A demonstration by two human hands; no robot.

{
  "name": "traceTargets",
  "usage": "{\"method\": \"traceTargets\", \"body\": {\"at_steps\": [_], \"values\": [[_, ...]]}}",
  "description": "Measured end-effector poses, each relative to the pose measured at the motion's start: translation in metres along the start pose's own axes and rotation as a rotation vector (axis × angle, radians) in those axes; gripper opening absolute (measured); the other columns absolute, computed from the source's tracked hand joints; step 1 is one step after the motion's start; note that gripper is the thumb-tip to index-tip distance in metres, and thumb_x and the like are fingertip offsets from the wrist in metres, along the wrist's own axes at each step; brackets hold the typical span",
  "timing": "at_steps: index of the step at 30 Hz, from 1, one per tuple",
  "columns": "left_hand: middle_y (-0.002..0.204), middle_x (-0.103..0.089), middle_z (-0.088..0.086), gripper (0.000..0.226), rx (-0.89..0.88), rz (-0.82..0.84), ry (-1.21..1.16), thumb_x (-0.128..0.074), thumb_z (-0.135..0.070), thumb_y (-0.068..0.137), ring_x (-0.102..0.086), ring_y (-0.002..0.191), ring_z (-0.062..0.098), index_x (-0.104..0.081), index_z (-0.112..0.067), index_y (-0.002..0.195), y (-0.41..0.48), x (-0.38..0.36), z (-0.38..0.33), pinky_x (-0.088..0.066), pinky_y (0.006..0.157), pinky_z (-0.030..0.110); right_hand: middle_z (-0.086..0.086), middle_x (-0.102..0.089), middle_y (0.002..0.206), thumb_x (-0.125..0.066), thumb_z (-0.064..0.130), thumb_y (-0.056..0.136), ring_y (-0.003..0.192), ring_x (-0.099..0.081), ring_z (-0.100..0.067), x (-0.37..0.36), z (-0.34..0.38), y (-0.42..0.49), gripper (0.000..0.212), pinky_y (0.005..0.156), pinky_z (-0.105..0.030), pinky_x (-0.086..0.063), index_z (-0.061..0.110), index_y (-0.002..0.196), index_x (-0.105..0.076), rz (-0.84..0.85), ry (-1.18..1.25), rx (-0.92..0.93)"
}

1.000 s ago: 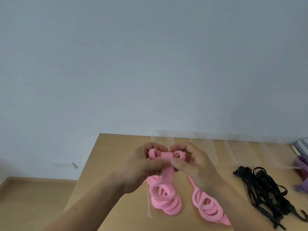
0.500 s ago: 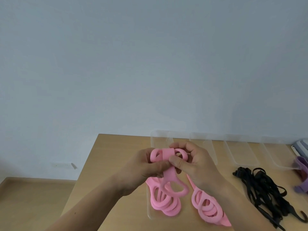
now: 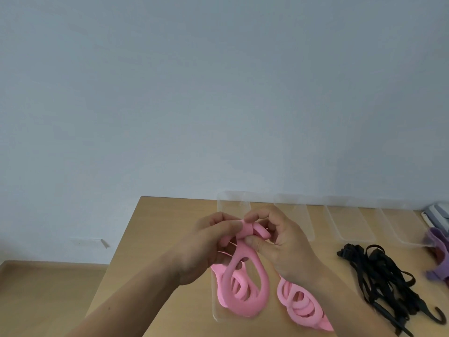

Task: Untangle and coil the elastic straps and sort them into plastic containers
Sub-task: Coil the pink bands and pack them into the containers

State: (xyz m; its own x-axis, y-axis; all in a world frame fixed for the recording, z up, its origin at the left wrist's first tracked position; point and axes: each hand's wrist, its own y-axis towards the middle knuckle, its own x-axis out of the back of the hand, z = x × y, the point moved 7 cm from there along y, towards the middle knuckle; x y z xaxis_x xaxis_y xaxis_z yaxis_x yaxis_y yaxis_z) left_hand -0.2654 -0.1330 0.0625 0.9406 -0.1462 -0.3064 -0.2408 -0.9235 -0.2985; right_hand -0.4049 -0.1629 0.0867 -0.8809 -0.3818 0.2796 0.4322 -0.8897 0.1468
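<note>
A pink elastic strap point(image 3: 243, 285) hangs in loops from both my hands above the wooden table point(image 3: 155, 229). My left hand point(image 3: 209, 246) pinches its top from the left. My right hand point(image 3: 284, 242) pinches the same top part from the right, thumb under the strap. The strap's lower loops hang over the leftmost clear plastic container point(image 3: 218, 314). A second bunch of pink loops point(image 3: 301, 305) lies on the table below my right wrist, partly hidden by my forearm.
Three more clear containers point(image 3: 347, 224) stand in a row toward the back right. A tangle of black straps with hooks point(image 3: 388, 280) lies at the right. A purple strap point(image 3: 437, 254) sits at the far right edge. The table's left edge drops to the floor.
The hanging pink loop has lengthened and opened out wider below my hands. Both hands have stayed close together at the strap's top, shifting their pinch slightly.
</note>
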Motion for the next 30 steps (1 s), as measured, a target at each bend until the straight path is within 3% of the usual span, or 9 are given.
{"method": "traceTargets", "body": {"at_steps": [4, 11, 15, 18, 20, 22, 25, 28, 30], "values": [[0.094, -0.069, 0.019, 0.042, -0.026, -0.030, 0.014, -0.080, -0.024, 0.073, -0.066, 0.077, 0.032, -0.062, -0.006, 0.107, 0.001, 0.005, 0.000, -0.054, 0.064, 0.036, -0.005, -0.066, 0.100, -0.075, 0.002, 0.077, 0.089, -0.063, -0.032, -0.002, -0.006, -0.001, 0.032, 0.077, -0.048, -0.059, 0.025, 0.097, -0.066, 0.028, 0.122, -0.044], [0.092, -0.070, 0.011, 0.037, -0.157, -0.041, 0.094, -0.078, -0.006, 0.075, -0.065, 0.080, 0.035, -0.064, -0.011, 0.109, 0.002, 0.013, -0.006, -0.055, 0.069, 0.036, -0.007, -0.072, 0.097, -0.071, 0.030, 0.080, 0.083, -0.071, -0.025, -0.005, -0.015, 0.002, 0.037, 0.071, -0.029, -0.056, 0.012, 0.112, -0.064, 0.040, 0.266, -0.221], [0.101, -0.069, 0.009, 0.045, -0.178, -0.060, 0.166, -0.080, -0.007, 0.074, -0.066, 0.073, 0.029, -0.061, -0.014, 0.114, 0.002, 0.011, -0.006, -0.055, 0.070, 0.033, -0.011, -0.074, 0.093, -0.070, 0.026, 0.080, 0.076, -0.073, -0.027, -0.005, -0.015, 0.001, 0.035, 0.067, -0.028, -0.056, 0.010, 0.110, -0.065, 0.040, 0.312, -0.245], [0.105, -0.069, 0.013, 0.054, -0.128, -0.070, 0.194, -0.079, -0.001, 0.072, -0.068, 0.076, 0.029, -0.058, -0.016, 0.120, 0.002, 0.012, -0.001, -0.056, 0.072, 0.032, -0.009, -0.074, 0.090, -0.072, 0.008, 0.085, 0.075, -0.072, -0.028, -0.002, -0.016, 0.002, 0.023, 0.069, -0.032, -0.058, 0.012, 0.107, -0.066, 0.023, 0.284, -0.200], [0.098, -0.072, 0.016, 0.046, -0.061, -0.043, 0.192, -0.076, 0.002, 0.074, -0.069, 0.075, 0.029, -0.059, -0.008, 0.115, 0.002, 0.011, 0.002, -0.056, 0.071, 0.033, -0.010, -0.072, 0.093, -0.073, 0.002, 0.084, 0.082, -0.070, -0.031, -0.001, -0.016, 0.002, 0.028, 0.078, -0.039, -0.059, 0.016, 0.107, -0.066, 0.015, 0.228, -0.165], [0.094, -0.071, 0.020, 0.037, 0.003, 0.003, 0.144, -0.073, 0.001, 0.075, -0.069, 0.075, 0.030, -0.057, 0.000, 0.109, 0.000, 0.008, 0.006, -0.056, 0.071, 0.034, -0.005, -0.072, 0.093, -0.076, 0.002, 0.082, 0.084, -0.069, -0.027, -0.003, -0.013, 0.003, 0.032, 0.079, -0.036, -0.057, 0.021, 0.105, -0.066, 0.029, 0.181, -0.120], [0.100, -0.070, 0.021, 0.046, 0.080, 0.037, 0.056, -0.074, -0.011, 0.074, -0.070, 0.083, 0.037, -0.053, 0.000, 0.113, -0.004, 0.009, 0.008, -0.057, 0.073, 0.040, 0.006, -0.069, 0.091, -0.076, 0.013, 0.077, 0.083, -0.066, -0.016, -0.007, -0.012, 0.002, 0.034, 0.075, -0.027, -0.055, 0.035, 0.100, -0.066, 0.061, 0.103, -0.092], [0.098, -0.071, 0.017, 0.043, 0.122, 0.027, 0.011, -0.072, -0.025, 0.080, -0.070, 0.084, 0.039, -0.057, -0.001, 0.112, -0.007, 0.012, 0.008, -0.058, 0.069, 0.043, 0.007, -0.066, 0.094, -0.074, 0.015, 0.075, 0.088, -0.065, -0.019, -0.011, -0.012, 0.000, 0.035, 0.078, -0.031, -0.056, 0.038, 0.100, -0.064, 0.086, 0.024, -0.072], [0.094, -0.071, 0.016, 0.041, 0.106, -0.004, 0.026, -0.075, -0.023, 0.079, -0.070, 0.079, 0.036, -0.058, -0.001, 0.109, -0.007, 0.015, 0.008, -0.057, 0.062, 0.039, 0.003, -0.066, 0.098, -0.074, 0.012, 0.073, 0.088, -0.065, -0.019, -0.015, -0.011, -0.002, 0.036, 0.079, -0.032, -0.055, 0.035, 0.098, -0.064, 0.113, 0.007, -0.058]]}}
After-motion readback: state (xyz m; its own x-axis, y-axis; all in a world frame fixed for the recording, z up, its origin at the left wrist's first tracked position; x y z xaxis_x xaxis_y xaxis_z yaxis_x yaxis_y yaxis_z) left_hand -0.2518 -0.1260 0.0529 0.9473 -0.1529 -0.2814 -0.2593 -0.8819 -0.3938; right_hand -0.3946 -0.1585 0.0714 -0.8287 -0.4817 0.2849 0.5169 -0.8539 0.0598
